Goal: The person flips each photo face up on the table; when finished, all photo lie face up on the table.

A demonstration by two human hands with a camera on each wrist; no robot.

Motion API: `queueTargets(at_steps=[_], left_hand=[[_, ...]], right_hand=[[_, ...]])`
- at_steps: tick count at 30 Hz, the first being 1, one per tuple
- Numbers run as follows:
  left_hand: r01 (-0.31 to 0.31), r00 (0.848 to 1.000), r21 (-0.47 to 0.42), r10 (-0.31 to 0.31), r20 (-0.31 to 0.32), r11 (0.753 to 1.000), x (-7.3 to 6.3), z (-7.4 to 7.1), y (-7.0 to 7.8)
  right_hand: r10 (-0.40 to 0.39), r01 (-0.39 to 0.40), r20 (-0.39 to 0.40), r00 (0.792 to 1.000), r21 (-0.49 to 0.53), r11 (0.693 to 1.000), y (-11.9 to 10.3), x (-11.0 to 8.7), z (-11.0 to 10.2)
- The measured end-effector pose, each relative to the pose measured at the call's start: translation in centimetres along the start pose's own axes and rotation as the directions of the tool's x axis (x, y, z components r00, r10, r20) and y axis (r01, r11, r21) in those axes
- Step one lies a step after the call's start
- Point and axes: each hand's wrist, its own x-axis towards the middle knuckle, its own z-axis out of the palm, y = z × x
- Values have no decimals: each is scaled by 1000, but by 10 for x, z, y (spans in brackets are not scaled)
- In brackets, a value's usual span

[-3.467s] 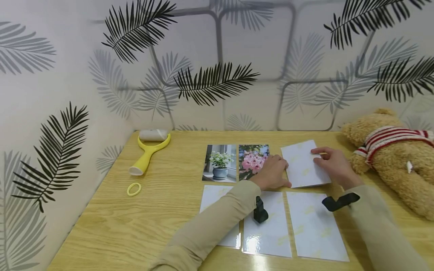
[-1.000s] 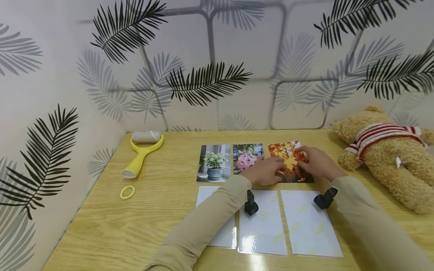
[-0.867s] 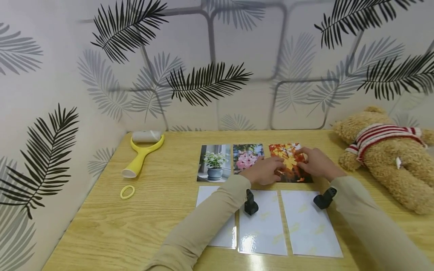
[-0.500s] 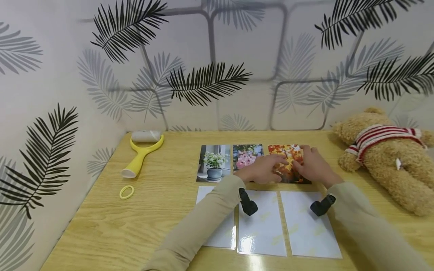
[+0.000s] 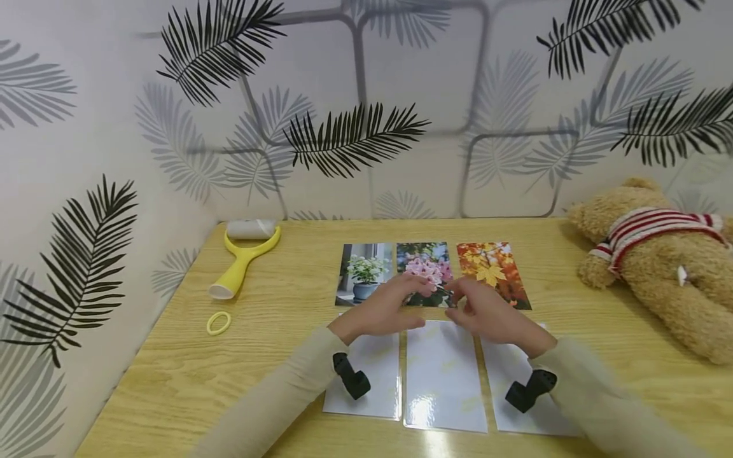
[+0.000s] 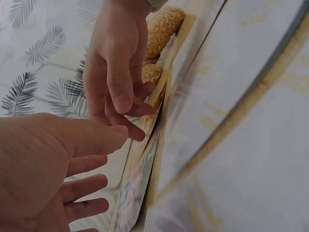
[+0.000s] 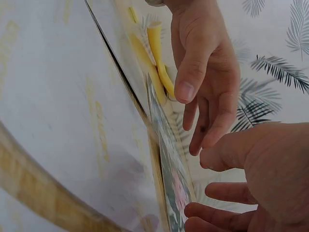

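In the head view, your forearms reach in from the lower edge and angle toward each other, bringing your left hand (image 5: 383,310) and right hand (image 5: 492,313) near one another, palms turned inward, over the seam between two rows. The thumb of your left hand stands apart from its loosely bent fingers; your right hand is bent in the same relaxed way, and this view alone can't tell you whether the tips meet. Behind them lie the potted-plant picture (image 5: 366,261), the pink-flower picture (image 5: 426,261), its lower part covered by your fingers, and the maple-leaf picture (image 5: 495,264); nearer you are the left white sheet (image 5: 378,394), middle white sheet (image 5: 446,375) and right white sheet (image 5: 509,366). Your left wrist view shows what the head view hides: a clear gap between your left thumb and spread fingers, and your right hand facing it, fingers lightly curved, with the teddy bear (image 6: 164,31) behind. Your right wrist view gives the mirror side, with your right thumb and fingers apart, the yellow roller (image 7: 155,43) beyond your left hand, and yellow lettering on a white sheet, too blurred to read.
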Motion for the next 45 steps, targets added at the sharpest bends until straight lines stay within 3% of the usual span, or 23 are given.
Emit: queueTargets(at_steps=[8, 12, 16, 21, 26, 31, 35, 39, 45], left_hand=[[45, 999, 2, -45, -25, 999, -57, -5, -19], [114, 993, -11, -114, -8, 993, -85, -8, -25], [114, 993, 4, -114, 12, 993, -110, -13, -31], [111, 992, 2, -111, 53, 994, -134, -18, -37], [131, 990, -6, -130, 58, 991, -144, -13, -42], [111, 993, 2, -111, 36, 994, -146, -9, -46], [95, 995, 3, -95, 35, 995, -148, -7, -48], [91, 995, -2, -91, 31, 996, -150, -7, -48], [81, 997, -14, -80, 20, 997, -154, -8, -51]], right_hand=[[-157, 144, 116, 981, 116, 983, -13, -2, 19], [-187, 142, 185, 965, 230, 963, -16, -1, 24], [-137, 26, 260, 956, 391, 920, -20, 1, 25], [-23, -195, 359, 933, 559, 806, -24, 2, 27], [65, -312, 381, 923, 637, 705, -30, 3, 30], [139, -404, 400, 906, 721, 562, -34, 4, 33], [151, -432, 413, 898, 767, 474, -34, 4, 35], [126, -441, 432, 893, 785, 435, -37, 3, 36], [103, -447, 447, 889, 795, 410, -42, 3, 37]])
